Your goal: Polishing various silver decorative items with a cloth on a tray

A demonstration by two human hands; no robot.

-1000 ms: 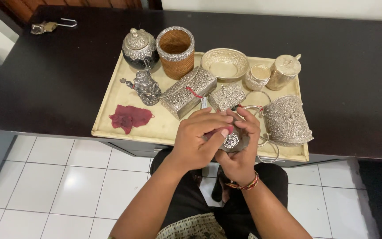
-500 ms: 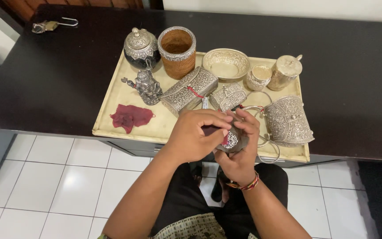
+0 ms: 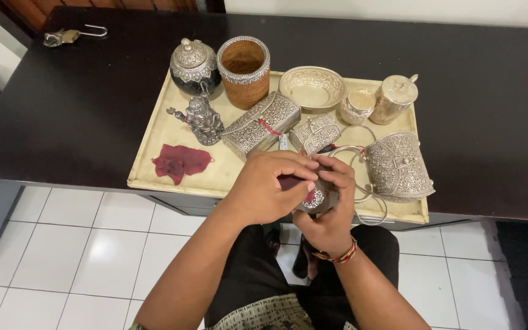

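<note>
Silver piece (image 3: pixel 316 198) — orientation hidden by hands

Cream tray (image 3: pixel 154 160), red cloth (image 3: pixel 180 162), woven cup (image 3: pixel 244 70), silver bowl (image 3: pixel 311 87), padlock (image 3: pixel 62 36)

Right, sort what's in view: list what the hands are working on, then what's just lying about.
In hand:
left hand
right hand
small silver piece
red cloth bit

Lying about:
tray
red rag
figurine
lidded pot
woven cup
bowl
silver purse
padlock
</note>
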